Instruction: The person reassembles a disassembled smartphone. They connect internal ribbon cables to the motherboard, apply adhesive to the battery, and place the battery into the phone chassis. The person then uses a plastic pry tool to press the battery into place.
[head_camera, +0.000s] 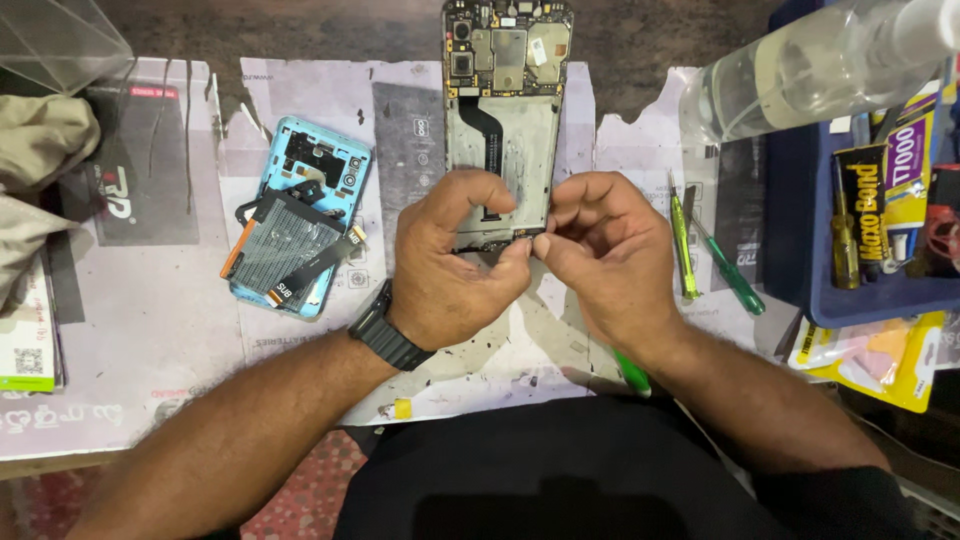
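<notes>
An opened phone lies face down on the bench with its back removed, circuit boards showing at the far end. My left hand grips its near end, fingers curled over the lower edge. Pressed against that same lower edge, my right hand pinches with thumb and fingertips at a small part too tiny to make out. The two hands touch over the phone's bottom. A black watch sits on my left wrist.
To the left lies a light blue phone back cover with a battery and flex cable on it. Green-handled screwdrivers lie to the right. A blue tray holds glue tubes and tools; a clear plastic bottle rests above it.
</notes>
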